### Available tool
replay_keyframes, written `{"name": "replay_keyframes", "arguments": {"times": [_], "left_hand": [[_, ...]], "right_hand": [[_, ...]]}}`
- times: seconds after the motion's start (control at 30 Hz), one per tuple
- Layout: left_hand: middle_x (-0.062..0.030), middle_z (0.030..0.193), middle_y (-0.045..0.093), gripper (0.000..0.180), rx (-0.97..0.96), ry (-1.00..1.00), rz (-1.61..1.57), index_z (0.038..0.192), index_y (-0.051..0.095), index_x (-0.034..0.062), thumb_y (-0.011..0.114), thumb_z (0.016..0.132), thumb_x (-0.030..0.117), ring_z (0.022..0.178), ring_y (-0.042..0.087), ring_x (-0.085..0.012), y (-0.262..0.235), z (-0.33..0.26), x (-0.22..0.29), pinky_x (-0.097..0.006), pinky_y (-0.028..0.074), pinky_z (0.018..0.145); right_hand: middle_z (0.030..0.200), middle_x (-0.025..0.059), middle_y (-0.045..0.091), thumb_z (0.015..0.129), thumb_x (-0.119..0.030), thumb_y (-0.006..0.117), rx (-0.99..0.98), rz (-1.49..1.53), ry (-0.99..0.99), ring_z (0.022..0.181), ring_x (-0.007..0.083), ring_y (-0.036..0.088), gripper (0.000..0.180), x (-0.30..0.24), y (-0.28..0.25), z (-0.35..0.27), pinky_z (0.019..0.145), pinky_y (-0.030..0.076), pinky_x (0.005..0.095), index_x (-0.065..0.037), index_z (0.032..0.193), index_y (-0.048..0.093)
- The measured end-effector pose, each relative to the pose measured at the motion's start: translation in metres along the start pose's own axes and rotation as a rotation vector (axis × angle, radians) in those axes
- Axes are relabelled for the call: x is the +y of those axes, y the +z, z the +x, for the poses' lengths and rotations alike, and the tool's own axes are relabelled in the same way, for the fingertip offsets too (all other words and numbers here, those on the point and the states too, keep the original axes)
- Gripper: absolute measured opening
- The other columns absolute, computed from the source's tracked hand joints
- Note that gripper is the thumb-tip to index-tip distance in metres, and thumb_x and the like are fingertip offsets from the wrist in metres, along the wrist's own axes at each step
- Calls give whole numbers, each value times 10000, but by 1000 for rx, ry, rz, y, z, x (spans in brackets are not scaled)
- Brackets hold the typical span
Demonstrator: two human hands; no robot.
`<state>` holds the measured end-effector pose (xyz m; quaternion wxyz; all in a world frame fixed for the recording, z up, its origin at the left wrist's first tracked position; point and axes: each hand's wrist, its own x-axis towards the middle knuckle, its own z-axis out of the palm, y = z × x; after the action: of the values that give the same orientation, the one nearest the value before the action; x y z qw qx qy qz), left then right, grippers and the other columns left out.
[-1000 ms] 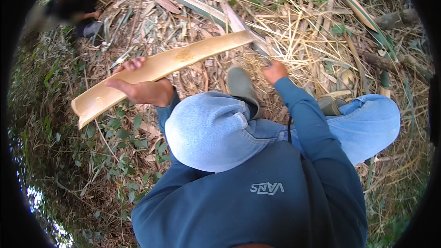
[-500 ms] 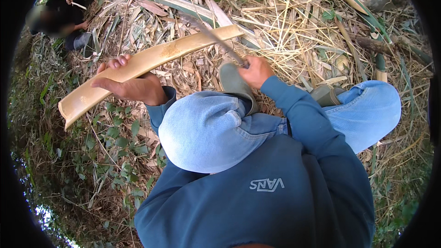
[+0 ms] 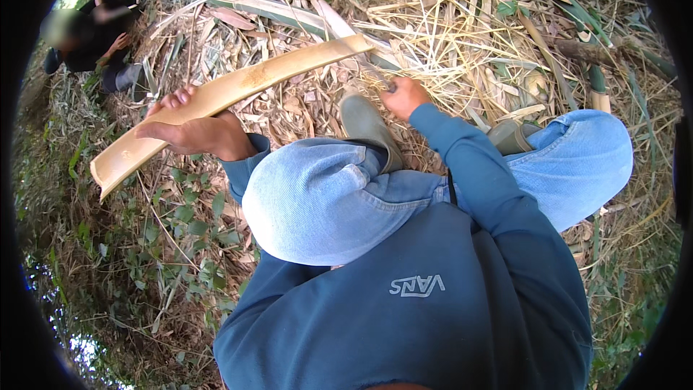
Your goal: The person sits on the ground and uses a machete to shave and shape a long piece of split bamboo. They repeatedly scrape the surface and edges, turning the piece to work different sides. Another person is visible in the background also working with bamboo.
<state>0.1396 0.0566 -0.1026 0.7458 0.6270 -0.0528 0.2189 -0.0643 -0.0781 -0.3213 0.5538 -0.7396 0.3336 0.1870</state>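
My left hand (image 3: 206, 135) grips a long split bamboo piece (image 3: 253, 81) near its near-left end, thumb across the pale inner face and fingers curled over the far edge. The piece slants up to the right, its hollow face toward me. In my right hand (image 3: 406, 97) is the dark handle of a long-bladed knife (image 3: 373, 74), just below the bamboo's far right end. Only a short, blurred stretch of blade shows beside that end; the rest is hidden or too faint to make out.
My boot (image 3: 367, 126) and bent knees in blue jeans lie close below the hands. Straw-like bamboo shavings (image 3: 447, 36) and dry leaves cover the ground. Green bamboo lengths (image 3: 278, 11) lie beyond. At the far left another person (image 3: 94, 36) in dark clothes sits low.
The knife has dropped from across the bamboo's face to beside its far end, and my right hand has shifted slightly right. The bamboo moved slightly left. The other person's hands moved.
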Motion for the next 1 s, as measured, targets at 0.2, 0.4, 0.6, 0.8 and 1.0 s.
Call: {"name": "replay_keyframes", "arguments": {"times": [0.2,0.4,0.6,0.8,1.0], "left_hand": [[7,678,350,539,47,5,7,919,415,93,419,919,633,571,412,-110,-8,4,-5,-264,425,534],[8,675,354,531,72,-1,-6,884,399,99,434,916,628,567,425,-111,-10,10,-4,-254,429,531],[-5,709,370,567,10,0,-15,937,391,81,399,918,649,591,437,-106,-6,13,-6,-254,435,547],[-9,761,364,568,-76,-1,-109,1006,395,82,409,917,643,671,446,-105,-2,8,-6,-252,454,633],[7,766,363,495,-88,47,-5,1007,376,88,414,934,577,681,438,-85,1,2,-7,-231,458,636]], "right_hand": [[846,235,678,763,-308,599,11,-82,-58,804,363,671,354,-23,-3,-15,784,524,439,9,899,679],[809,264,654,748,-335,585,67,-83,148,763,393,643,382,32,6,15,753,513,440,17,869,668],[793,267,648,738,-341,592,81,-107,70,760,401,637,367,23,4,11,748,508,444,15,805,655],[707,206,631,751,-311,628,62,-19,-126,650,313,624,345,-42,-4,-18,636,490,417,30,803,620],[617,170,621,772,-300,608,-67,98,-414,598,318,631,284,-112,-25,-63,608,507,412,-20,779,651]]}}
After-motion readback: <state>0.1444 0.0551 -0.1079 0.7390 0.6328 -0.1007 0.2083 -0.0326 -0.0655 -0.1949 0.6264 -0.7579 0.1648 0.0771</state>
